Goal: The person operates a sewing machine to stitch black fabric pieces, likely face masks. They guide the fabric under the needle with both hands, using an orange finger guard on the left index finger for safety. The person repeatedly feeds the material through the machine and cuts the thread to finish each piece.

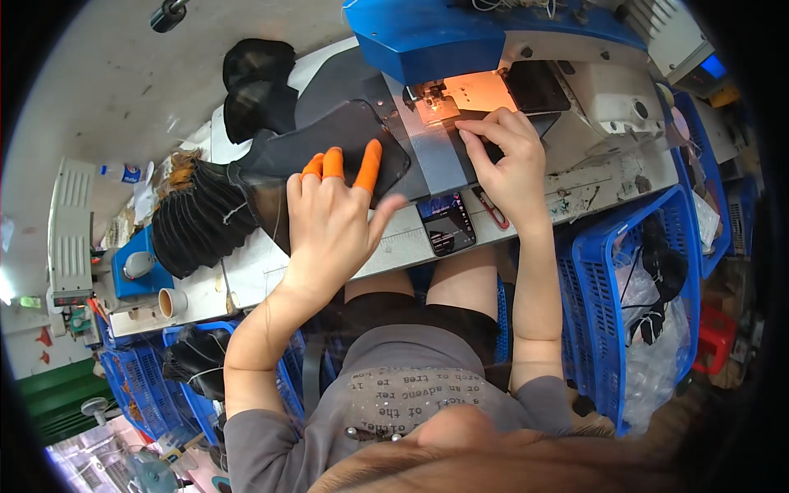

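My left hand point(335, 215), with orange finger covers on several fingers, lies spread on a flat black fabric piece point(353, 123) with a curved edge. My right hand point(511, 160) is just in front of the lit needle area of a blue and white sewing machine point(436, 41). Its thumb and forefinger come together in a pinch; what is between them, if anything, is too small to make out. Under the right hand is dark material, partly hidden by the fingers. The presser foot point(436, 97) stands just beyond the right fingertips.
A bundle of folded black pieces point(201, 218) lies at left, with black cup-shaped pieces point(259, 90) behind. A phone point(448, 223) and red-handled snips point(491, 207) lie at the table's front edge. Blue baskets point(612, 312) stand at right. A paper cup point(172, 303) is at left.
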### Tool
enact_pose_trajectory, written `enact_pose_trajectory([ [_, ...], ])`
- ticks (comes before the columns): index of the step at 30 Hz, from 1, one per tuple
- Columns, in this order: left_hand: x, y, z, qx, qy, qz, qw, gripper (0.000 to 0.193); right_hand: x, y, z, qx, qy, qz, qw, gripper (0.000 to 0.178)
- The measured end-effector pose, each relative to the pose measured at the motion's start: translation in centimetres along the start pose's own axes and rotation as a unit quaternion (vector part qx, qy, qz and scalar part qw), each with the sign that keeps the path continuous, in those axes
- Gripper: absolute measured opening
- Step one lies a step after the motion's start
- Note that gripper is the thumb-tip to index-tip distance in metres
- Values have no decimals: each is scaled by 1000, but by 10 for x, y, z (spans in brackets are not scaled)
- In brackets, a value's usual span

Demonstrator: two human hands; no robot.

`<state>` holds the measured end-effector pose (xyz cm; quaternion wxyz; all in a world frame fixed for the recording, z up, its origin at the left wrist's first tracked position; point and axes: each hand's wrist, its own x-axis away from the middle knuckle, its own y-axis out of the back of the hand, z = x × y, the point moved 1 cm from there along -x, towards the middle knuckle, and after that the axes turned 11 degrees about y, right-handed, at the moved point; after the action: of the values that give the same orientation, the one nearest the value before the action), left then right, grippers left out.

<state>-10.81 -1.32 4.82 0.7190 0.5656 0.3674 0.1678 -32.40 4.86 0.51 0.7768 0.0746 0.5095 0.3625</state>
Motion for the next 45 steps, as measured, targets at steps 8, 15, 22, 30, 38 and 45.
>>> enact_pose_trajectory([
  [8,30,-17,41,244,-19,-53,968,61,-2,-2,4,1,-10,4,1000,9],
  [15,29,-31,117,595,339,-157,712,34,-1,4,1,23,26,9,999,9],
  [22,29,-34,134,639,395,-179,635,60,1,-2,3,7,-7,29,1000,9],
  [30,2,-6,153,531,263,-378,712,36,2,1,1,17,3,34,999,9],
  [38,-31,-107,177,9,137,-319,938,56,1,-2,3,18,1,33,999,9],
  [45,-11,-183,201,-187,315,52,929,64,0,-2,5,12,-11,42,999,10],
])
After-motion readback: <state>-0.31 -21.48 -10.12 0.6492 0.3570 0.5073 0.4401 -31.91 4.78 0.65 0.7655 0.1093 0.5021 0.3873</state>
